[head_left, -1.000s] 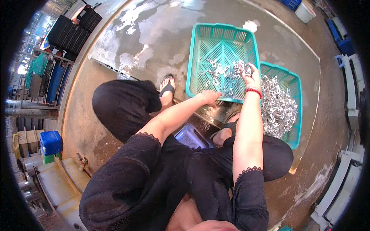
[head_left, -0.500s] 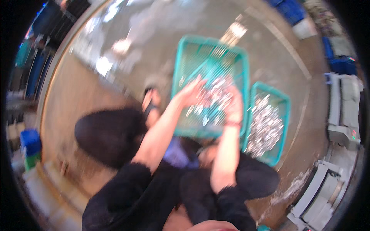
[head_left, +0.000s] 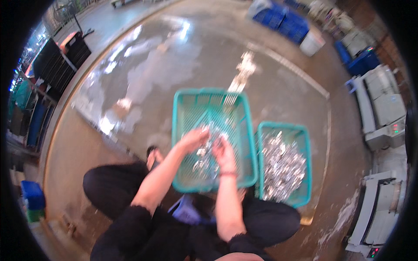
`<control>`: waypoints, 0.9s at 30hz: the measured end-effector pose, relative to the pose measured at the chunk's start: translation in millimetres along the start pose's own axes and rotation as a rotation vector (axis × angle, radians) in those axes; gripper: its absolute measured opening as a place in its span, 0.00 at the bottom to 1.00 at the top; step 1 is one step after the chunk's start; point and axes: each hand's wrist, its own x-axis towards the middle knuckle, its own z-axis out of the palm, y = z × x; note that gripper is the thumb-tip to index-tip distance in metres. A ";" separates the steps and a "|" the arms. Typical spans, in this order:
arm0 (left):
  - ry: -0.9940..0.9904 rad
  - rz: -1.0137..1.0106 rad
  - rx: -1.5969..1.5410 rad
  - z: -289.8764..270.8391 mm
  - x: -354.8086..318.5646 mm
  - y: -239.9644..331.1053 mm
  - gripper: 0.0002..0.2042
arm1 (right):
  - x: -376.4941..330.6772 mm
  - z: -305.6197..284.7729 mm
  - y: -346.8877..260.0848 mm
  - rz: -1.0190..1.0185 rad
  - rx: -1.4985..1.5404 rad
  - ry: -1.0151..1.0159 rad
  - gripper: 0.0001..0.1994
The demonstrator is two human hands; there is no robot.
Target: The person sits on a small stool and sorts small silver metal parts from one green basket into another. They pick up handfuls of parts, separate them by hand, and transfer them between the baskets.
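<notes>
Both my hands are low inside a large green slatted plastic basket (head_left: pixel 251 135) in front of me. My left hand (head_left: pixel 196 138) is curled, its fingertips at some small shiny silvery pieces (head_left: pixel 202 167). Facing it, my right hand (head_left: pixel 224 154), a band at its wrist, has its fingers bent round more of the pieces. The pieces lie loose in the near half of the basket, partly behind my hands. Their exact kind is too blurred to tell. Close on the right, a smaller green basket (head_left: pixel 309 161) holds a heap of similar silvery pieces (head_left: pixel 283 167).
My bent knees (head_left: pixel 113 185) flank the large basket's near side. A wet, shiny floor (head_left: pixel 174 65) spreads beyond it. Blue crates (head_left: pixel 278 19) and a white bucket (head_left: pixel 312 42) stand at the far right. Grey machines (head_left: pixel 381 209) line the right side; a blue bin (head_left: pixel 33 194) is at left.
The view has shifted, so the baskets appear lower and farther left. My hands have drawn closer together over the pieces in the large basket.
</notes>
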 end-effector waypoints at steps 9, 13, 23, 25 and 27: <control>0.093 0.031 0.977 -36.3 63.9 9.8 0.41 | -7.6 25.3 -54.8 -0.114 -0.850 0.355 0.27; 0.198 -0.124 1.662 -10.5 51.5 -77.9 0.40 | 21.8 -80.6 -28.5 -0.254 -1.500 0.668 0.40; 0.211 0.134 0.723 7.0 11.0 -43.1 0.21 | 14.1 -17.6 2.2 -0.052 -0.737 0.058 0.14; 0.090 0.076 0.724 12.8 3.4 0.6 0.18 | 0.7 16.0 -22.9 -0.065 -0.680 -0.022 0.11; 0.044 0.002 0.887 1.0 10.6 19.6 0.18 | -8.5 36.9 -37.5 -0.070 -0.703 -0.111 0.11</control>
